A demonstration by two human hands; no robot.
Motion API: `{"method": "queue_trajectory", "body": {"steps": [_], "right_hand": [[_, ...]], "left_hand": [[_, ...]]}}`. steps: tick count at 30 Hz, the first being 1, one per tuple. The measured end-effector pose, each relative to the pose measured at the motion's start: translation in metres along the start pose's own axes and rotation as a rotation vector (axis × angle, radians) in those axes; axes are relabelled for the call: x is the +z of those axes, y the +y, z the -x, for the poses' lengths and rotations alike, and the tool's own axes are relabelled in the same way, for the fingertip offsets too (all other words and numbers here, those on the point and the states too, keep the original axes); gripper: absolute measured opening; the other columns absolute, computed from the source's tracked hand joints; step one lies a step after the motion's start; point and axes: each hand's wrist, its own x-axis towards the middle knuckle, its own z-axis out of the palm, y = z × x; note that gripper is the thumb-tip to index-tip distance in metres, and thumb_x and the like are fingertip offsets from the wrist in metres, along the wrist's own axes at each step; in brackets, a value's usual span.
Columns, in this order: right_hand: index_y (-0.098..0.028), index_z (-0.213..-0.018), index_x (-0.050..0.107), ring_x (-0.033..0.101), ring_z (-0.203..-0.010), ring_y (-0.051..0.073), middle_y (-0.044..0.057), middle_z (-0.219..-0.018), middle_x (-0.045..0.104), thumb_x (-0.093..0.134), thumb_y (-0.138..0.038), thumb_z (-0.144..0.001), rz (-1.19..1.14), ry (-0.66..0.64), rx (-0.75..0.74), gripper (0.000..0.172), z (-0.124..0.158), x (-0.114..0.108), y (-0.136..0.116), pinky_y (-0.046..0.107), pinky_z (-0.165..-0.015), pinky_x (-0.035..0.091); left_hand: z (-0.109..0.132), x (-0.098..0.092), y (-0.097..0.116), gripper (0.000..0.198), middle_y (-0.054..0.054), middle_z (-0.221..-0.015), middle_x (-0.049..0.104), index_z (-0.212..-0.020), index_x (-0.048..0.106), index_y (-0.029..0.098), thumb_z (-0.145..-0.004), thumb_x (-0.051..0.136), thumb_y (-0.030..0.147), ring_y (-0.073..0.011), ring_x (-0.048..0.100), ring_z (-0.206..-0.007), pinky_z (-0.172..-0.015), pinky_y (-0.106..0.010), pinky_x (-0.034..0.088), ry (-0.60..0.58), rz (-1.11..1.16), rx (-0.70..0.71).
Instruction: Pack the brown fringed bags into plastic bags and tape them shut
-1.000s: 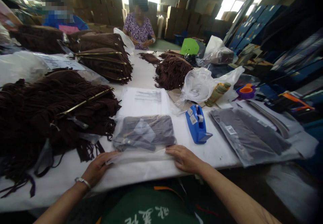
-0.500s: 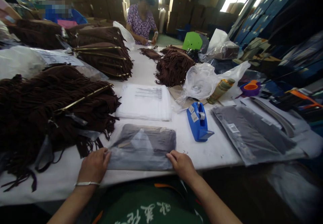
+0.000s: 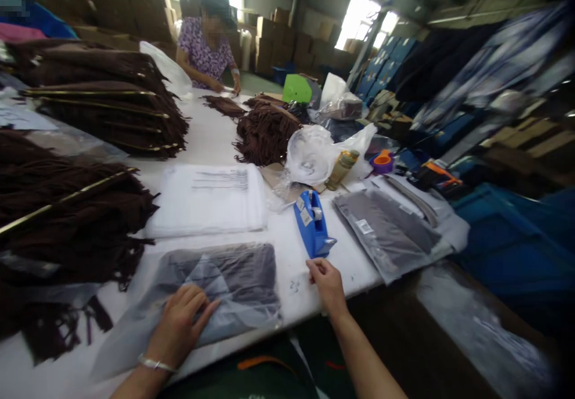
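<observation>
My left hand (image 3: 184, 321): palm down, fingers loosely spread, resting on a flat, clear plastic bag holding a dark folded fabric piece (image 3: 254, 276); nothing grasped. The bag lies at lower centre-left of the frame on the white surface (image 3: 285, 246). My hand covers part of it, and its left end blurs into the white beneath. A paler angular patch shows through the film; label or fold, cannot tell.

My right hand (image 3: 327, 282): fingers bent, thumb and forefinger close together, just in front of a blue plastic tape dispenser (image 3: 311, 225) near frame centre. Whether tape sits between the fingertips, cannot tell. Dark handwritten marks (image 3: 294, 286) left of this hand are only partly legible.

Above the bag: a stack of white sheets with printed lines (image 3: 206, 201), unreadable. The dark brown fringed fabric pile (image 3: 67, 207) is cut off by the left edge. Upper left of centre, a person in a purple patterned top (image 3: 206, 54); what they handle is too small to make out.
</observation>
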Motion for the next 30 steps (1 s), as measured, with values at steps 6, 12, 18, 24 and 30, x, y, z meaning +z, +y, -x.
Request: {"method": "queue_trajectory", "body": {"steps": [6, 12, 18, 24, 30], "right_hand": [[-0.015, -0.104, 0.065, 0.059, -0.094, 0.022, 0.011, -0.103, 0.066, 0.035, -0.050, -0.091, -0.074, 0.294, -0.014, 0.047, -0.062, -0.048, 0.012, 0.033, -0.082, 0.046], [-0.020, -0.085, 0.070, 0.048, -0.115, 0.025, 0.009, -0.113, 0.062, 0.046, -0.044, -0.088, -0.075, 0.323, -0.073, 0.035, -0.046, -0.039, 0.009, 0.039, -0.102, 0.033], [-0.016, -0.081, 0.070, 0.046, -0.114, 0.030, 0.014, -0.107, 0.062, 0.050, -0.046, -0.084, -0.051, 0.371, -0.028, 0.036, -0.044, -0.045, 0.029, 0.049, -0.105, 0.027], [-0.018, -0.126, 0.055, 0.061, -0.099, 0.021, 0.007, -0.090, 0.071, 0.044, -0.042, -0.091, -0.177, 0.167, -0.095, 0.044, -0.068, -0.049, 0.006, 0.036, -0.089, 0.045], [-0.015, -0.139, 0.039, 0.056, -0.109, 0.024, 0.006, -0.084, 0.070, 0.050, -0.040, -0.088, -0.158, 0.347, 0.002, 0.058, -0.023, -0.036, 0.027, 0.043, -0.097, 0.037]], "left_hand": [[-0.001, 0.008, -0.014, 0.026, -0.004, -0.079, 0.057, -0.076, 0.056, 0.022, -0.087, 0.053, 0.045, -0.0234, 0.053, -0.082, -0.076, -0.038, 0.042, 0.044, 0.047, 0.082], [-0.002, 0.006, -0.009, 0.026, -0.004, -0.079, 0.058, -0.076, 0.056, 0.022, -0.088, 0.053, 0.045, -0.0231, 0.054, -0.081, -0.074, -0.037, 0.043, 0.032, 0.022, 0.051], [-0.003, 0.005, -0.008, 0.027, -0.004, -0.078, 0.058, -0.074, 0.056, 0.022, -0.087, 0.053, 0.045, -0.0229, 0.054, -0.080, -0.073, -0.037, 0.043, 0.048, 0.017, 0.053], [-0.005, 0.004, -0.007, 0.028, -0.004, -0.077, 0.058, -0.072, 0.056, 0.022, -0.088, 0.052, 0.044, -0.0221, 0.054, -0.079, -0.073, -0.035, 0.043, 0.061, 0.006, 0.061], [0.000, 0.002, 0.000, 0.028, -0.003, -0.078, 0.058, -0.072, 0.055, 0.020, -0.091, 0.048, 0.040, -0.0200, 0.052, -0.080, -0.076, -0.034, 0.041, 0.008, -0.027, -0.025]]}}
